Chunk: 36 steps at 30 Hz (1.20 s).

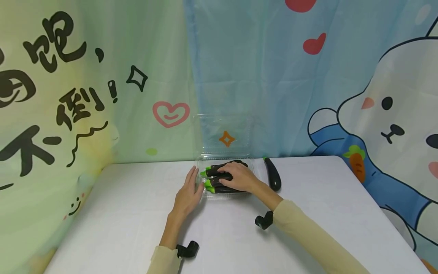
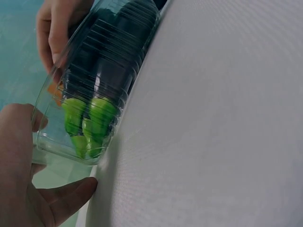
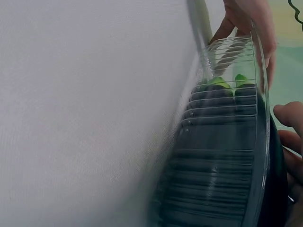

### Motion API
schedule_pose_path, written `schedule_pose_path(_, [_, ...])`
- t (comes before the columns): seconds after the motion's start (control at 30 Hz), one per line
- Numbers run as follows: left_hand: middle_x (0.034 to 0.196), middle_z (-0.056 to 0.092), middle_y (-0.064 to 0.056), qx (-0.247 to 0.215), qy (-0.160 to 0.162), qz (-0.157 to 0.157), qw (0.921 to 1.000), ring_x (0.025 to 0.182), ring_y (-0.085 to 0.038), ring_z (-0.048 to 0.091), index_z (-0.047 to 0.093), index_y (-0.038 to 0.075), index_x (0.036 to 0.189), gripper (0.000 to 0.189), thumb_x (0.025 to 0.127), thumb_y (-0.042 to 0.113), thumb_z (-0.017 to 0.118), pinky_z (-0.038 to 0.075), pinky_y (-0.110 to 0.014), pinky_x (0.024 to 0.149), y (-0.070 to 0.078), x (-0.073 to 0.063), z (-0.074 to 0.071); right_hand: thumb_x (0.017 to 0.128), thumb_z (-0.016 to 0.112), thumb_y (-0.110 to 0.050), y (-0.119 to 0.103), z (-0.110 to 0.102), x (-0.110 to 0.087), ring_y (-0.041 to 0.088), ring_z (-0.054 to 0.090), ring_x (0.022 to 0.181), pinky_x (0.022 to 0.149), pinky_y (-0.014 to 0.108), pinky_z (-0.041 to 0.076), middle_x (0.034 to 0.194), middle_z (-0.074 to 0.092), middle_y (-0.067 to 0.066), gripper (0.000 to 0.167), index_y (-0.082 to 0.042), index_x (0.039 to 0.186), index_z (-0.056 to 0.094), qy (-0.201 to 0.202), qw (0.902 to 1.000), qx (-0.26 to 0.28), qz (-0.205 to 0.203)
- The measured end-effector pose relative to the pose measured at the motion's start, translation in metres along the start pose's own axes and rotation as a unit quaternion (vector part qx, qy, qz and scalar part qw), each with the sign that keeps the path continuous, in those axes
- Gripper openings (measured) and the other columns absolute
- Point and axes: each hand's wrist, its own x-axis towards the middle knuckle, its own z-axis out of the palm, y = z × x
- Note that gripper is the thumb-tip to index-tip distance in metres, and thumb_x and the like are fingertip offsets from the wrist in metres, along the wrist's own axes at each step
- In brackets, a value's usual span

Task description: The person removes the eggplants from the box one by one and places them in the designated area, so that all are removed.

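Note:
Several dark eggplants (image 1: 219,189) with bright green stem ends lie side by side in a clear plastic clamshell box (image 1: 251,167). My right hand (image 1: 237,177) reaches over the box from the right, thumb and fingers on either side of an eggplant on top, which it grips. At the box's left end is my left hand (image 1: 189,192), its fingers fairly straight and resting along the wall. The left wrist view shows the left fingertips (image 2: 87,187) close to the box's corner, with green stems (image 2: 99,118) visible through the ribbed side.
Behind the box its clear lid (image 1: 224,133) stands raised against the printed curtain (image 1: 226,57). One loose eggplant (image 1: 272,175) lies on the white table (image 1: 137,213), to the right of the box. Black wrist mounts (image 1: 264,220) sit on both forearms.

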Motion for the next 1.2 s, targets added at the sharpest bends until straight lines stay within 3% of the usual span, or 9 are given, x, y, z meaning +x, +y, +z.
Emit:
schedule_pose_path(0.5, [0.162, 0.023, 0.005, 0.003, -0.003, -0.004, 1.0, 0.124, -0.034, 0.057, 0.029, 0.017, 0.153, 0.06, 0.099, 0.038, 0.043, 0.05, -0.054, 0.091, 0.001, -0.001, -0.001, 0.088, 0.066, -0.041, -0.002, 0.01, -0.003, 0.024, 0.06, 0.107, 0.093, 0.043, 0.048, 0.115, 0.071, -0.002, 0.036, -0.023, 0.119, 0.07, 0.018, 0.9946, -0.095, -0.036])
schedule_pose_path(0.87, [0.162, 0.023, 0.004, 0.002, -0.004, -0.001, 1.0, 0.123, -0.035, 0.058, 0.03, 0.015, 0.153, 0.06, 0.099, 0.039, 0.042, 0.05, -0.055, 0.09, 0.002, 0.0, -0.001, 0.089, 0.066, -0.042, -0.003, 0.015, -0.005, 0.023, 0.058, 0.106, 0.093, 0.042, 0.047, 0.114, 0.071, -0.003, 0.036, -0.025, 0.12, 0.07, 0.023, 0.9945, -0.1, -0.022])
schedule_pose_path(1.2, [0.161, 0.025, 0.002, -0.004, 0.002, -0.003, 1.0, 0.12, -0.036, 0.06, 0.032, 0.014, 0.152, 0.06, 0.099, 0.037, 0.044, 0.051, -0.055, 0.086, 0.004, 0.0, -0.002, 0.088, 0.066, -0.043, -0.003, 0.019, -0.004, 0.02, 0.059, 0.1, 0.088, 0.038, 0.047, 0.11, 0.071, -0.005, 0.034, -0.028, 0.118, 0.07, 0.049, 0.9889, -0.137, -0.031])
